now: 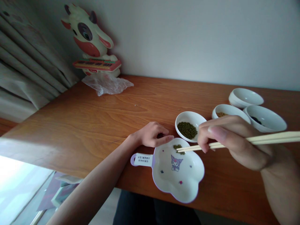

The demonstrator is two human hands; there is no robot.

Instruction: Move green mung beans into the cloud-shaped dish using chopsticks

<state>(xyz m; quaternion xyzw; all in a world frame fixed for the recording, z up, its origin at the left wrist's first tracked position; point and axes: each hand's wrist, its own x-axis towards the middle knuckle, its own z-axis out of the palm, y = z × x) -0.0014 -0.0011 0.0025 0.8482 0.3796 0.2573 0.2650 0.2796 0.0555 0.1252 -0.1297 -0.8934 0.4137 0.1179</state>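
Note:
My right hand [231, 140] holds a pair of wooden chopsticks [255, 139], their tips over a small heap of green beans [178, 147] at the far edge of a flower-shaped white dish [180, 181] with a cartoon print and a labelled handle [142, 159]. My left hand [153, 134] rests on the table with its fingers loosely curled, the fingertips touching the dish's far rim. Just behind the dish stands a small white bowl [190, 118] of green beans [187, 129].
Three more white bowls [246, 97] [228, 110] [266, 119] stand at the right, two with some contents. A cow toy with a keyboard [92, 40] and a clear plastic bag [106, 83] sit at the far left corner. Curtains [25, 59] hang left. The table's near edge [70, 170] is close.

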